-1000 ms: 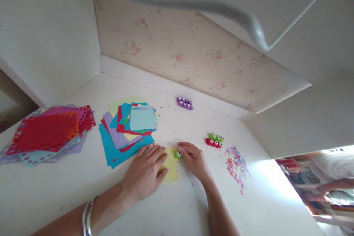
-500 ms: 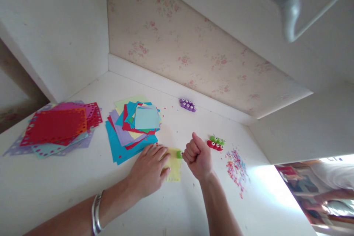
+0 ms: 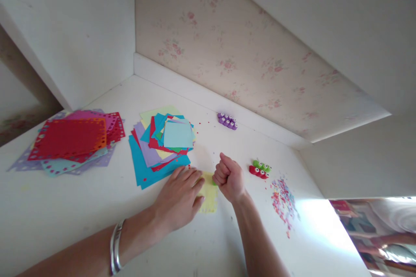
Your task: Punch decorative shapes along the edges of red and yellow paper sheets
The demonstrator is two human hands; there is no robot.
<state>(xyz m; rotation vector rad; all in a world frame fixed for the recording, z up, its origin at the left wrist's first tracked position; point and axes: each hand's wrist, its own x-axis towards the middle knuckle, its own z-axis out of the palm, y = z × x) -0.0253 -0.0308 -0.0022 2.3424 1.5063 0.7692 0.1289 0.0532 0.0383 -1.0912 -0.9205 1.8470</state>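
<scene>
My left hand (image 3: 180, 199) lies flat, fingers spread, on a small yellow paper sheet (image 3: 209, 199) and holds it down against the white table. Small holes run along the sheet's lower edge. A green paper punch (image 3: 215, 181) sits at the sheet's right edge, mostly hidden by my right hand (image 3: 230, 178). That hand is a fist with the thumb on top, right over the punch; whether it touches cannot be made out.
Plain coloured papers (image 3: 178, 134) are stacked beyond my left hand. Hole-edged sheets (image 3: 71, 138) lie far left. Purple punches (image 3: 227, 121) stand by the wall; red and green punches (image 3: 259, 171) are on the right, near paper confetti (image 3: 283, 201).
My right fist has moved over the green punch, which now shows less. The view has shifted slightly. My left hand keeps its place on the yellow sheet.
</scene>
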